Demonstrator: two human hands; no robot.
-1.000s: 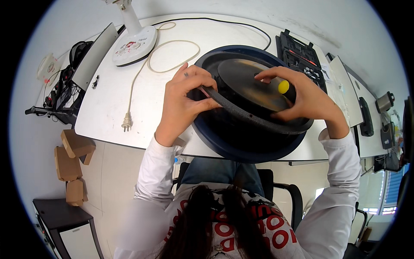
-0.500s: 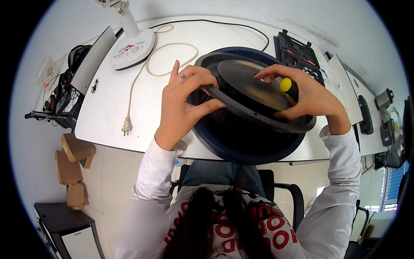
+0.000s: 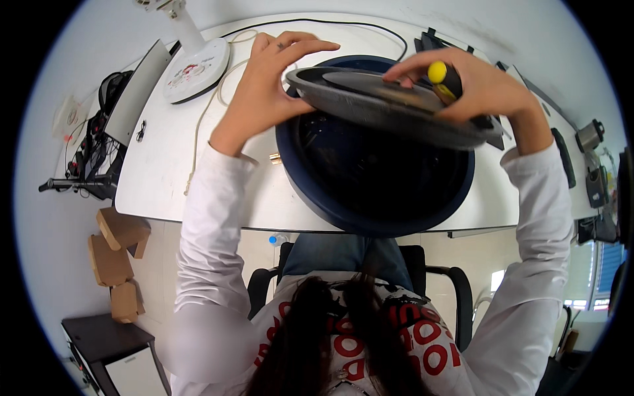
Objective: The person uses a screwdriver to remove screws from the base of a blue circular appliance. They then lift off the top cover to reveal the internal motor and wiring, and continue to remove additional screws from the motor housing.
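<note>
A big round dark-blue housing (image 3: 370, 211) lies on the white table (image 3: 165, 171) in front of me, its black inside showing. Above it I hold a grey round cover (image 3: 389, 109), lifted and tilted. My left hand (image 3: 267, 79) grips the cover's left rim, fingers spread over the top. My right hand (image 3: 475, 86) holds the cover's right side and also a screwdriver with a yellow-capped black handle (image 3: 444, 78) pressed against it.
A white round lamp base (image 3: 197, 69) with a beige cable (image 3: 198, 132) stands at the back left. A small brass part (image 3: 275, 158) lies left of the housing. Black devices (image 3: 594, 185) sit along the table's right end. Cardboard pieces (image 3: 115, 257) lie on the floor at left.
The grey cover has come up off the blue housing and now tilts higher, with both hands raised along with it. The housing's dark inside is now exposed.
</note>
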